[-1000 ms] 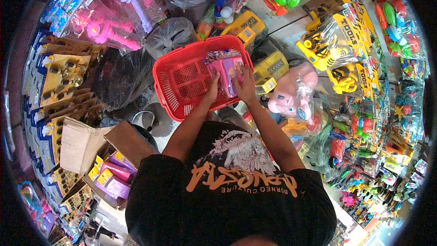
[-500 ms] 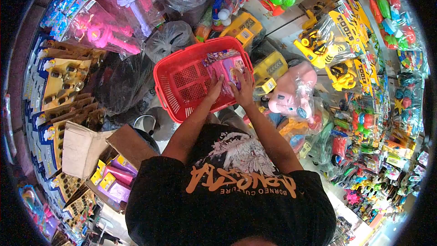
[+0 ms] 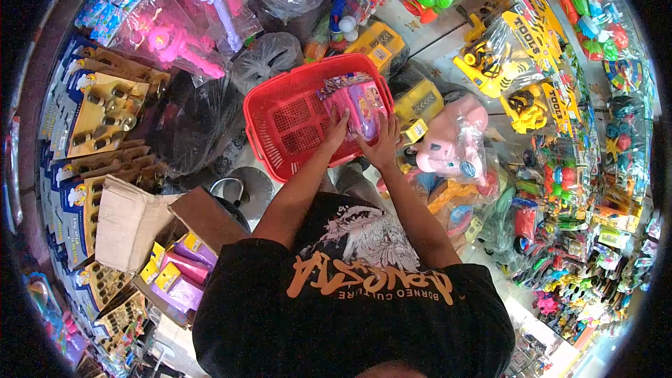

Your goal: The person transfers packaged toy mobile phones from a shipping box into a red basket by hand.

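A red plastic basket (image 3: 260, 141) stands in front of me, its left half showing a bare grid floor. Pink and purple printed toy packets (image 3: 364, 101) in clear plastic lie stacked in its right half. My left hand (image 3: 337, 131) grips the stack's near left edge, fingers along its side. My right hand (image 3: 382, 143) holds the near right corner, thumb on the near edge and fingers along the right side. The undersides of the packets are hidden.
Yellow boxed toys (image 3: 418, 101) and a bagged pink toy (image 3: 455, 140) lie right of the basket. A dark plastic bag (image 3: 192, 122) sits left. An opened carton (image 3: 171, 273) holds purple and pink packs. Carded toys (image 3: 105, 115) line the left side.
My right hand has slid from the top of the packets to their right edge, uncovering more of the printed front. The basket sits slightly further right in view.
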Demonstrator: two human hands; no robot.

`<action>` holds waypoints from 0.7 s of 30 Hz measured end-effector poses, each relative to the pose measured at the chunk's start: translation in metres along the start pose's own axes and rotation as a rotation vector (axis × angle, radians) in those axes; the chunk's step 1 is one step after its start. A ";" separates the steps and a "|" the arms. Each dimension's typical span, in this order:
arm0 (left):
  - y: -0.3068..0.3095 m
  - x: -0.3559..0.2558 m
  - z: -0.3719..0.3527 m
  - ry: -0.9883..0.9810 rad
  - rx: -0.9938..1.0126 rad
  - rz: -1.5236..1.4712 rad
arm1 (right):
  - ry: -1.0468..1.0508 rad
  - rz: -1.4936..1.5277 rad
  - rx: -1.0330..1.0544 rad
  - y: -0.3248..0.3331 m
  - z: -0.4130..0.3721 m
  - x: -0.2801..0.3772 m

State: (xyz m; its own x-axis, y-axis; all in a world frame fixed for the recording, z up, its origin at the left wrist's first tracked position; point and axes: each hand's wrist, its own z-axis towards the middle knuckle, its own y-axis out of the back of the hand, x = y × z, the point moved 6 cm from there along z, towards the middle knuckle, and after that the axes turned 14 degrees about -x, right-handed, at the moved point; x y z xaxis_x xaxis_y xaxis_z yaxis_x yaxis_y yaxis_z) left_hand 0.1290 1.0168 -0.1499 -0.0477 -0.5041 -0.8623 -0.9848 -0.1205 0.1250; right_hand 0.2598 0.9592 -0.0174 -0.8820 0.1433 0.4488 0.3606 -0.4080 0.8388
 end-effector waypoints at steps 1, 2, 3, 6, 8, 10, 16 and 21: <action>0.000 0.002 0.003 -0.005 0.006 0.003 | -0.008 -0.015 0.000 0.001 -0.001 0.000; 0.000 0.005 0.004 -0.027 0.005 -0.036 | -0.015 -0.016 -0.004 0.002 -0.003 0.000; 0.002 0.007 0.003 -0.046 0.005 -0.074 | -0.026 -0.028 0.029 0.003 -0.003 0.000; 0.023 -0.047 -0.044 0.155 0.082 -0.015 | -0.057 -0.027 0.061 -0.006 -0.007 -0.008; 0.026 -0.039 -0.041 0.099 0.063 -0.004 | -0.062 -0.009 0.044 -0.008 -0.009 -0.011; 0.030 -0.034 -0.038 0.034 0.038 0.004 | -0.136 -0.032 0.132 -0.002 -0.009 -0.004; 0.044 -0.042 -0.032 -0.361 -0.097 -0.166 | -0.148 0.037 0.082 0.015 -0.009 -0.004; 0.063 -0.091 -0.091 -0.641 -0.189 -0.126 | 0.071 0.367 -0.343 0.069 -0.034 0.001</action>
State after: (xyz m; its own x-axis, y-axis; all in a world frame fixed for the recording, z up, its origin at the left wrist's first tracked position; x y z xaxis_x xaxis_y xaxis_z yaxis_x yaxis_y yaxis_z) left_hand 0.0864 0.9771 -0.0184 -0.0815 0.1231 -0.9890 -0.9459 -0.3224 0.0378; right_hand 0.2737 0.9004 0.0301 -0.7385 -0.1220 0.6632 0.5411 -0.6941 0.4748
